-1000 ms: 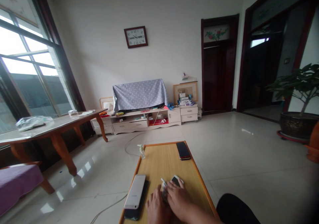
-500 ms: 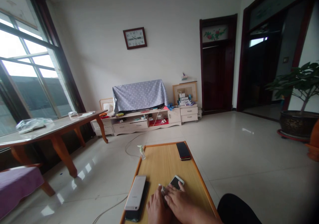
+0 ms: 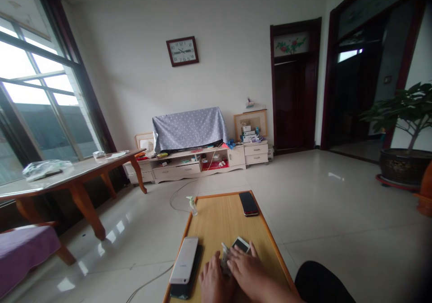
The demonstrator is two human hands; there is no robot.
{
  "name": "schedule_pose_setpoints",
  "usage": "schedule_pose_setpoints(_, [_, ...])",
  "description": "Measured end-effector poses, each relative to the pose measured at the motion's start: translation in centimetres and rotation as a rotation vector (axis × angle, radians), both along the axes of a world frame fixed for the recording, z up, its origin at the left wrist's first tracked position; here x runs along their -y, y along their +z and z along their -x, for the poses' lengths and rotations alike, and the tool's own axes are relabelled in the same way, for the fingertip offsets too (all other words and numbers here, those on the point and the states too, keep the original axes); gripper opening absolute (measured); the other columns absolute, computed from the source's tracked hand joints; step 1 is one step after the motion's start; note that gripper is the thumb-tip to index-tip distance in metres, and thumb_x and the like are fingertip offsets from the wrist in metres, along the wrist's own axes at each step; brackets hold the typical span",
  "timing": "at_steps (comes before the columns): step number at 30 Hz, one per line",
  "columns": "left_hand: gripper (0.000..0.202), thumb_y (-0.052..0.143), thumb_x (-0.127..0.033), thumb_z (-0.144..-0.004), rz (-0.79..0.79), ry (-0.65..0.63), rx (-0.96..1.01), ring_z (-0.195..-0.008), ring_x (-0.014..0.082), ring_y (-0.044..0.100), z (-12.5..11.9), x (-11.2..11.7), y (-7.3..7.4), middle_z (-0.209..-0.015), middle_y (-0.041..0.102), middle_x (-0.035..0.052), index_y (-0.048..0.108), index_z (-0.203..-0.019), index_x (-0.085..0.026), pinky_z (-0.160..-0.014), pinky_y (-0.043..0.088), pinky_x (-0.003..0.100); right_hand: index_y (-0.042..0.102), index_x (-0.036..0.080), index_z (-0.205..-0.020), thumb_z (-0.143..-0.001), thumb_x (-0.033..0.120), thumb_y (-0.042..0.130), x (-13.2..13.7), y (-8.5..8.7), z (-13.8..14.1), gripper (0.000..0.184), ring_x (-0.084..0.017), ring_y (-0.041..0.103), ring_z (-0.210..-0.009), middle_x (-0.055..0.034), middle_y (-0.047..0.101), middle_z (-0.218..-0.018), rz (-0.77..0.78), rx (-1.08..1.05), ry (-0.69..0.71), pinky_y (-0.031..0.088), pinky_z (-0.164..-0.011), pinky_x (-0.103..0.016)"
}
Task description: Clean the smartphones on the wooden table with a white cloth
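At the near end of the small wooden table [image 3: 219,222], my two hands work side by side. A crumpled grey cloth [image 3: 225,259] shows between them. My right hand [image 3: 248,269] presses its fingers on this cloth, over a white phone [image 3: 241,244] with a dark screen. Only the phone's far end shows; the hands cover the rest. My left hand [image 3: 215,278] has its fingers curled beside the cloth, and what they grip is hidden. To the left, a pale pink phone [image 3: 184,260] lies back up on a dark phone [image 3: 195,276].
Dark stacked phones [image 3: 249,204] lie at the table's far right corner. A small pump bottle [image 3: 192,206] stands at the far left edge. A cable [image 3: 148,281] runs over the floor at left. My dark-clad knee [image 3: 319,282] is right of the table.
The grey cloth shows more between the hands. My right hand has shifted slightly to the right and its fingers have spread a little. The left hand stays nearly in place.
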State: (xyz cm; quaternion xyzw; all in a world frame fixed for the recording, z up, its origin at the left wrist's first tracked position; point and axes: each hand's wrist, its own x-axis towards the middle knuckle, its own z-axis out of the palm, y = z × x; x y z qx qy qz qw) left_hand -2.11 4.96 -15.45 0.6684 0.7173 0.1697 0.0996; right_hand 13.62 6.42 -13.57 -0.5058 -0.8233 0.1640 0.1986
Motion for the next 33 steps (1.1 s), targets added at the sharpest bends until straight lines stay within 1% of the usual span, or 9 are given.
schedule_pose_setpoints(4, [0.073, 0.062, -0.045, -0.079, -0.002, 0.01, 0.015, -0.133, 0.0299, 0.049, -0.2, -0.2, 0.0, -0.143, 0.059, 0.0129, 0.047, -0.146, -0.019, -0.106, 0.035, 0.04, 0.055, 0.033, -0.144, -0.105, 0.05, 0.022, -1.0, 0.5, -0.9, 0.054, -0.031, 0.036, -0.147, -0.0054, 0.05, -0.152, 0.024, 0.032, -0.155, -0.001, -0.122, -0.062])
schedule_pose_setpoints(10, [0.058, 0.044, -0.022, -0.089, 0.028, -0.011, -0.023, -0.134, 0.0224, 0.048, 0.1, 0.0, -0.1, -0.147, 0.056, 0.0087, 0.045, -0.147, -0.022, -0.107, 0.033, 0.034, 0.044, 0.041, -0.15, -0.107, 0.042, 0.021, 1.8, 0.1, 0.4, 0.049, -0.027, 0.041, -0.145, -0.0004, 0.052, -0.151, 0.035, -0.054, 0.109, -0.003, -0.122, -0.062])
schedule_pose_setpoints(12, [0.057, 0.044, -0.025, -0.09, 0.028, -0.016, -0.035, -0.134, 0.0228, 0.048, 0.1, 0.1, 0.1, -0.147, 0.056, 0.0089, 0.045, -0.147, -0.022, -0.107, 0.032, 0.034, 0.047, 0.042, -0.148, -0.108, 0.039, 0.021, 1.8, 0.0, 0.2, 0.048, -0.026, 0.042, -0.144, 0.0005, 0.053, -0.15, 0.022, -0.055, 0.116, -0.006, -0.121, -0.062])
schedule_pose_setpoints(18, [0.071, 0.059, -0.048, -0.082, 0.023, 0.009, -0.04, -0.132, 0.0291, 0.048, -0.4, 0.0, 0.4, -0.145, 0.057, 0.0114, 0.046, -0.146, -0.02, -0.106, 0.035, 0.04, 0.058, 0.031, -0.142, -0.107, 0.048, 0.022, -0.5, 0.6, -1.6, 0.053, -0.03, 0.041, -0.144, -0.007, 0.05, -0.152, 0.036, 0.024, -0.147, -0.003, -0.12, -0.064])
schedule_pose_setpoints(20, [0.067, 0.056, -0.046, -0.084, 0.028, 0.009, -0.036, -0.133, 0.0284, 0.048, -0.3, 0.0, 0.2, -0.145, 0.057, 0.0109, 0.047, -0.146, -0.021, -0.106, 0.034, 0.04, 0.057, 0.032, -0.142, -0.106, 0.049, 0.022, -0.1, 0.7, -1.2, 0.053, -0.03, 0.04, -0.145, -0.007, 0.051, -0.152, 0.05, 0.001, -0.097, -0.002, -0.121, -0.064])
schedule_pose_setpoints(24, [0.056, 0.044, -0.024, -0.09, 0.016, -0.024, -0.058, -0.134, 0.0219, 0.048, 0.2, 0.0, -0.4, -0.148, 0.055, 0.008, 0.046, -0.146, -0.022, -0.107, 0.033, 0.034, 0.049, 0.038, -0.148, -0.107, 0.043, 0.025, 2.1, 0.4, 0.2, 0.048, -0.027, 0.041, -0.145, -0.0019, 0.052, -0.15, 0.07, -0.101, 0.094, -0.001, -0.123, -0.06])
schedule_pose_setpoints(26, [0.056, 0.043, -0.024, -0.09, 0.017, -0.025, -0.068, -0.134, 0.0211, 0.047, 0.2, 0.1, -0.4, -0.148, 0.055, 0.0075, 0.046, -0.146, -0.023, -0.107, 0.033, 0.033, 0.048, 0.04, -0.148, -0.107, 0.041, 0.025, 2.4, 0.3, 0.2, 0.047, -0.027, 0.043, -0.143, -0.0006, 0.054, -0.149, 0.064, -0.126, 0.111, -0.003, -0.123, -0.06])
schedule_pose_setpoints(30, [0.062, 0.053, -0.046, -0.086, 0.016, 0.003, -0.065, -0.134, 0.0264, 0.048, -0.2, 0.2, 0.2, -0.145, 0.057, 0.0092, 0.048, -0.143, -0.022, -0.107, 0.034, 0.038, 0.061, 0.034, -0.138, -0.107, 0.046, 0.023, 0.5, 0.4, -1.7, 0.051, -0.027, 0.045, -0.142, -0.0041, 0.056, -0.147, 0.047, -0.089, -0.054, -0.003, -0.122, -0.062])
schedule_pose_setpoints(33, [0.068, 0.056, -0.048, -0.082, 0.014, 0.01, -0.066, -0.134, 0.028, 0.047, -0.5, 0.3, 0.6, -0.144, 0.058, 0.0099, 0.047, -0.144, -0.022, -0.107, 0.034, 0.041, 0.064, 0.03, -0.136, -0.106, 0.052, 0.022, -0.8, 0.5, -2.9, 0.056, -0.03, 0.043, -0.143, -0.0071, 0.055, -0.148, 0.027, -0.04, -0.194, -0.002, -0.121, -0.064])
